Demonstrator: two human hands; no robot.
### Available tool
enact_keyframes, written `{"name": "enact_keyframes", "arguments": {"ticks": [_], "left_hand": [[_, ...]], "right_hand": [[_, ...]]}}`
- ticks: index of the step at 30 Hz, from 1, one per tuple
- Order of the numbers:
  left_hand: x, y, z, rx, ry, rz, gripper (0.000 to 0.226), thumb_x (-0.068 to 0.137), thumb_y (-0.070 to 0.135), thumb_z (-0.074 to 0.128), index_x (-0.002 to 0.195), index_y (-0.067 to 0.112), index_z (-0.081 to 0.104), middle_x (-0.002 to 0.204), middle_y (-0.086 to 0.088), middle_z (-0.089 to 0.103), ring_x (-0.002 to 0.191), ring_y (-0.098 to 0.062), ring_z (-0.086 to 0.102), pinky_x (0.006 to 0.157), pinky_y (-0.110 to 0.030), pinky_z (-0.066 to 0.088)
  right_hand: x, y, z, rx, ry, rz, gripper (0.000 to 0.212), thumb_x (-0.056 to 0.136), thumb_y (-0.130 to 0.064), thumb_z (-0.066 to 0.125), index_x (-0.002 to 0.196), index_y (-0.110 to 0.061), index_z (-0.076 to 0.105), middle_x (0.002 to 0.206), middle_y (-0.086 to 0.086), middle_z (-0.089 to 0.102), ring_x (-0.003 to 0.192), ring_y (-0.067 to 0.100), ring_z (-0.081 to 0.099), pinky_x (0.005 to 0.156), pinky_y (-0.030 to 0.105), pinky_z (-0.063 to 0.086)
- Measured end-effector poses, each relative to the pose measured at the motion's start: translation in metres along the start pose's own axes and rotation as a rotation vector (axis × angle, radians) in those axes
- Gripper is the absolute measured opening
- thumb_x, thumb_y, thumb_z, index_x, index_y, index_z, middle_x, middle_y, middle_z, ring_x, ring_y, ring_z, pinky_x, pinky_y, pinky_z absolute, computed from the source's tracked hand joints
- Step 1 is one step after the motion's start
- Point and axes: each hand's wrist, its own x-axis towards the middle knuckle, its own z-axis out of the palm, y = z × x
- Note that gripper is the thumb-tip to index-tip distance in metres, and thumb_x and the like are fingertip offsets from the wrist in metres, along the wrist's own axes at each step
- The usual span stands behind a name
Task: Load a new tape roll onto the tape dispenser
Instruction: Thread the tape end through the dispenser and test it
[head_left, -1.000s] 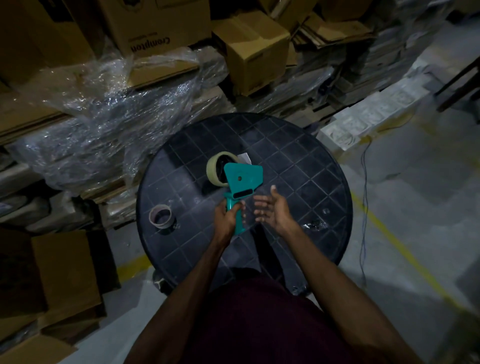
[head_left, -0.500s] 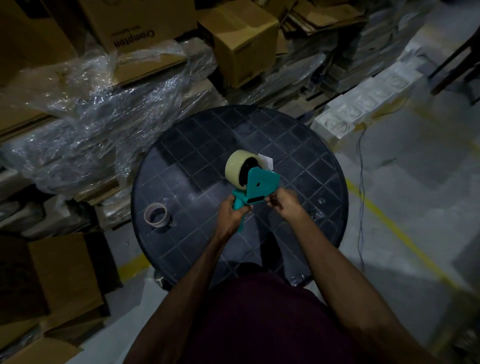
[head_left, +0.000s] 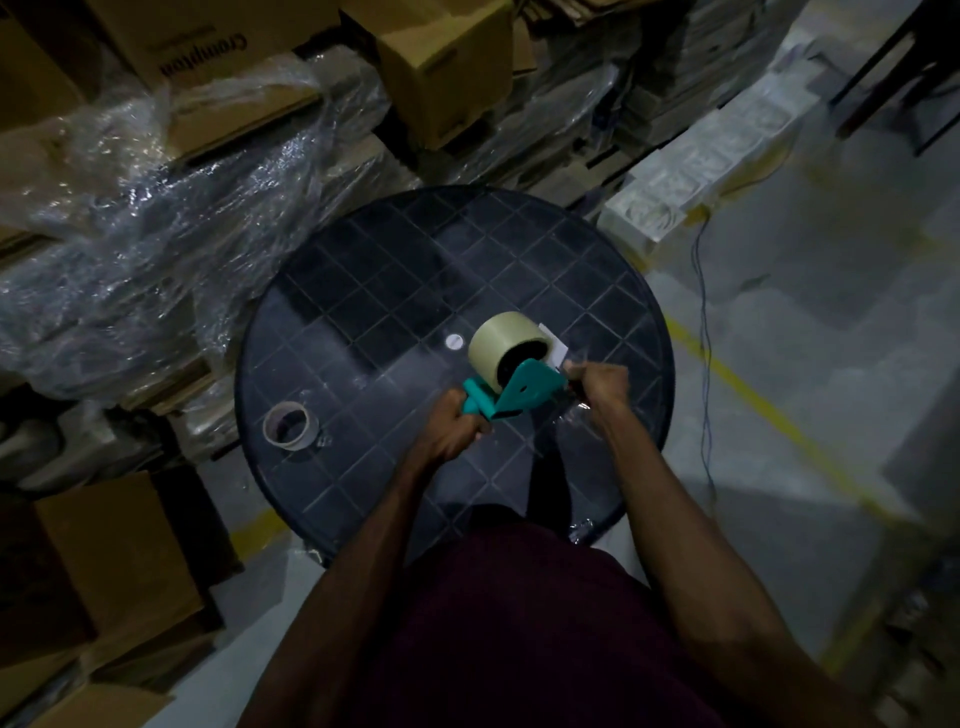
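While standing over the round table (head_left: 363, 291):
Left hand (head_left: 454, 428): gripping the teal tape dispenser's (head_left: 524, 392) handle above the table;
Tape roll (head_left: 501, 343): sitting on the dispenser;
Right hand (head_left: 597, 384): curling at the dispenser's front end, blurred, hold unclear;
Empty core (head_left: 288, 425): lying at the table's left edge.

A pale tape roll (head_left: 497, 343) sits mounted on the teal tape dispenser (head_left: 519, 392), held tilted above the table.

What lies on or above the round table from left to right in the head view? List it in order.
Used tape core → left hand → teal dispenser with the new tape roll → right hand.
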Motion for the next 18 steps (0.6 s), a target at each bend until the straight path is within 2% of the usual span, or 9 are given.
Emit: {"name": "enact_keyframes", "arguments": {"ticks": [3, 6, 9, 11, 13, 16, 17, 18], "left_hand": [[0.0, -0.002, 0.004, -0.005, -0.015, -0.032, 0.016, 0.068, 0.0, 0.05, 0.075, 0.002, 0.065, 0.062, -0.013, 0.06, 0.048, -0.017, 0.049, 0.047, -0.027, 0.039], [0.001, -0.003, 0.005, -0.024, -0.022, -0.045, 0.022, 0.079, -0.007, 0.042, 0.076, -0.001, 0.063, 0.058, -0.011, 0.059, 0.045, -0.016, 0.048, 0.044, -0.026, 0.036], [-0.001, -0.008, 0.004, -0.126, 0.024, -0.083, 0.023, 0.085, -0.007, 0.041, 0.075, -0.002, 0.061, 0.056, -0.012, 0.057, 0.044, -0.016, 0.046, 0.043, -0.024, 0.033], [-0.003, -0.012, 0.005, -0.198, 0.058, -0.107, 0.024, 0.087, -0.006, 0.041, 0.072, 0.001, 0.058, 0.055, -0.011, 0.053, 0.043, -0.017, 0.045, 0.045, -0.024, 0.032], [-0.004, -0.014, 0.005, -0.233, 0.063, -0.108, 0.022, 0.086, -0.007, 0.04, 0.076, 0.001, 0.058, 0.056, -0.011, 0.052, 0.042, -0.017, 0.044, 0.045, -0.024, 0.032], [-0.001, -0.019, 0.007, -0.234, 0.069, -0.083, 0.021, 0.088, -0.006, 0.041, 0.078, 0.001, 0.059, 0.057, -0.01, 0.053, 0.043, -0.016, 0.045, 0.045, -0.024, 0.032], [0.0, -0.022, 0.006, -0.234, 0.072, -0.066, 0.021, 0.088, -0.005, 0.042, 0.078, 0.001, 0.059, 0.056, -0.009, 0.054, 0.044, -0.017, 0.045, 0.045, -0.025, 0.033], [0.001, -0.025, 0.006, -0.233, 0.074, -0.047, 0.02, 0.088, -0.003, 0.043, 0.078, 0.001, 0.06, 0.056, -0.008, 0.055, 0.045, -0.018, 0.047, 0.046, -0.026, 0.034]], "right_hand": [[0.002, 0.007, -0.007, 0.021, 0.006, -0.015, 0.022, 0.084, -0.002, 0.071, 0.062, -0.002, 0.065, 0.038, -0.001, 0.058, 0.031, 0.008, 0.048, 0.036, 0.019, 0.04], [0.002, 0.011, -0.007, 0.051, 0.019, -0.013, 0.023, 0.085, -0.004, 0.069, 0.062, -0.004, 0.065, 0.048, 0.004, 0.06, 0.035, 0.01, 0.049, 0.037, 0.02, 0.039], [0.005, 0.013, -0.001, 0.151, -0.091, 0.103, 0.016, 0.091, -0.01, 0.061, 0.085, 0.001, 0.07, 0.065, 0.008, 0.064, 0.046, 0.012, 0.055, 0.042, 0.023, 0.044], [0.007, 0.012, 0.001, 0.177, -0.129, 0.148, 0.015, 0.089, -0.003, 0.054, 0.091, 0.001, 0.069, 0.07, 0.01, 0.063, 0.051, 0.014, 0.056, 0.043, 0.024, 0.044], [0.0, 0.002, 0.002, 0.169, -0.118, 0.111, 0.021, 0.086, 0.003, 0.052, 0.092, -0.005, 0.07, 0.067, 0.01, 0.065, 0.055, 0.018, 0.057, 0.045, 0.026, 0.044], [-0.011, -0.012, 0.001, 0.164, -0.156, -0.017, 0.044, 0.086, 0.004, 0.056, 0.107, -0.035, 0.06, 0.072, 0.009, 0.069, 0.055, 0.017, 0.06, 0.046, 0.027, 0.048], [-0.013, -0.014, 0.0, 0.16, -0.178, -0.046, 0.044, 0.086, 0.002, 0.059, 0.113, -0.033, 0.059, 0.076, 0.01, 0.07, 0.056, 0.017, 0.061, 0.048, 0.028, 0.049], [-0.014, -0.016, 0.0, 0.142, -0.188, -0.066, 0.039, 0.085, -0.001, 0.062, 0.115, -0.025, 0.061, 0.077, 0.011, 0.07, 0.057, 0.016, 0.06, 0.049, 0.027, 0.049]]}}
